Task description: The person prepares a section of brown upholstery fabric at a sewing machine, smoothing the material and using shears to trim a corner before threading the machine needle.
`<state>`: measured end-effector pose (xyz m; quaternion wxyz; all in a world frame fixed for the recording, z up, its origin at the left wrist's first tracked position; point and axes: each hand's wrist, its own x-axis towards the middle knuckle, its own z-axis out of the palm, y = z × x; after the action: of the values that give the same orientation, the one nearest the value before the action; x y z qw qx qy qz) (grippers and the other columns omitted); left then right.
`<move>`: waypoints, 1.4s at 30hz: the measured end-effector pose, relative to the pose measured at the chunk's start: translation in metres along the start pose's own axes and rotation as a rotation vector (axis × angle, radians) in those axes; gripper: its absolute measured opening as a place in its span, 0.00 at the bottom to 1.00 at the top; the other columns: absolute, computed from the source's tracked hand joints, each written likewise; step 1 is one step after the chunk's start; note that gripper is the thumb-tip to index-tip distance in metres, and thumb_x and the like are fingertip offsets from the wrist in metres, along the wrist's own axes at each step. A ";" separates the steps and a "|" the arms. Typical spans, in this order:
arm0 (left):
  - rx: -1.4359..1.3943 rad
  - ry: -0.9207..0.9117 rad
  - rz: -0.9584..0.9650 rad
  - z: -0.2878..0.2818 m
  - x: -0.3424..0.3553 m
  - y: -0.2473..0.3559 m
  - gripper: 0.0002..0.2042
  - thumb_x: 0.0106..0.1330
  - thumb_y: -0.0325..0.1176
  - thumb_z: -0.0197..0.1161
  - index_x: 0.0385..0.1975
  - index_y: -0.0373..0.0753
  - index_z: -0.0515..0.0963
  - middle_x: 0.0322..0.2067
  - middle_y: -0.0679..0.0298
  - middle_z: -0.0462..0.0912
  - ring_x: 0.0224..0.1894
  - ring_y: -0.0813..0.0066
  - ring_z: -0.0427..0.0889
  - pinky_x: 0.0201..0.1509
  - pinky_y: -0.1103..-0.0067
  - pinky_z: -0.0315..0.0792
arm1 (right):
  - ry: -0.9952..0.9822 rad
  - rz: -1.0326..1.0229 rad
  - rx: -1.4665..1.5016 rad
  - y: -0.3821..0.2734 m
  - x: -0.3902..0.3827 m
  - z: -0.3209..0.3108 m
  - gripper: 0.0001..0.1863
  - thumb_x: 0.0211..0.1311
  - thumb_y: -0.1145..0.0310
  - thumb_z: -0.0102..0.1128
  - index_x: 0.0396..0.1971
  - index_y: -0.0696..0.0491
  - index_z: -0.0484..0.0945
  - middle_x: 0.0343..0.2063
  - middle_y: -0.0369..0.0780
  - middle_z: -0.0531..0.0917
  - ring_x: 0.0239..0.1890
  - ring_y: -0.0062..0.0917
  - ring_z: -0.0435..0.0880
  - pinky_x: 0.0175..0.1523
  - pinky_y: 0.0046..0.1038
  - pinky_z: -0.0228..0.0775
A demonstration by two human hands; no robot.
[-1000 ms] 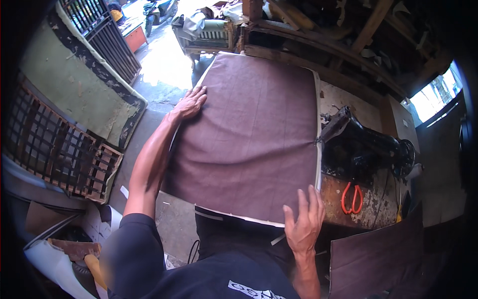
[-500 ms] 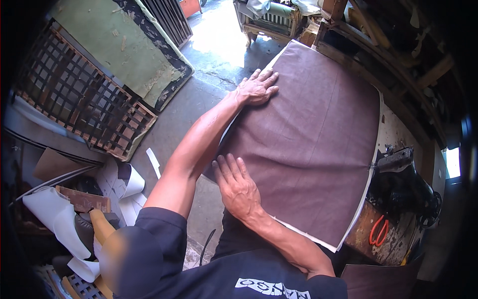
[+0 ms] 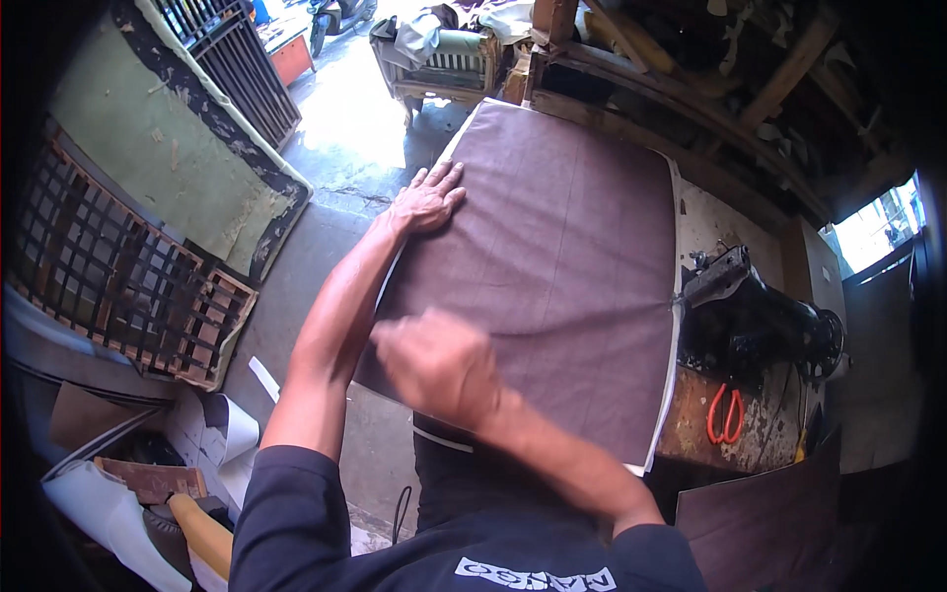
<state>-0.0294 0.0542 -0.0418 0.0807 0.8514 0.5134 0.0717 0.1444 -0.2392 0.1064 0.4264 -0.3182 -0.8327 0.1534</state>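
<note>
Running lengthwise near to far, the brown sheet (image 3: 572, 257) angles slightly right.

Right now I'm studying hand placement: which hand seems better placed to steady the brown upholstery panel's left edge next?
Probably the left hand: it lies palm down at the left edge of the brown upholstery panel. The right hand is blurred, over the panel's near left part, its contact unclear.

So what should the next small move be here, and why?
Probably lay the right hand flat and smooth the brown sheet: creases spread from its edge at the sewing machine, while the left hand rests on the sheet's left side.
</note>
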 end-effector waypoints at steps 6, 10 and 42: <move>-0.061 -0.125 -0.061 -0.037 -0.002 0.060 0.31 0.83 0.51 0.37 0.81 0.43 0.52 0.82 0.53 0.46 0.83 0.54 0.45 0.85 0.65 0.43 | -0.439 -0.131 -0.422 0.100 -0.068 0.020 0.38 0.75 0.33 0.44 0.73 0.43 0.69 0.75 0.45 0.67 0.80 0.39 0.58 0.81 0.61 0.41; -0.071 -0.132 -0.090 -0.046 -0.008 0.056 0.33 0.83 0.53 0.38 0.81 0.41 0.50 0.82 0.55 0.44 0.84 0.59 0.44 0.85 0.65 0.43 | -0.734 -0.207 0.014 0.027 -0.087 0.007 0.39 0.75 0.30 0.39 0.73 0.42 0.70 0.74 0.44 0.69 0.79 0.36 0.61 0.82 0.60 0.39; -0.082 -0.103 -0.058 -0.045 -0.002 0.063 0.32 0.83 0.47 0.40 0.80 0.34 0.50 0.81 0.47 0.46 0.83 0.52 0.43 0.85 0.67 0.44 | 0.040 0.724 -0.605 0.069 -0.205 -0.117 0.38 0.76 0.40 0.46 0.73 0.53 0.69 0.76 0.45 0.66 0.79 0.40 0.59 0.82 0.55 0.39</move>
<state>0.0153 0.0264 0.0157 0.1438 0.8347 0.5296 0.0461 0.3554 -0.3244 0.0133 0.2495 -0.7009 -0.6671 0.0368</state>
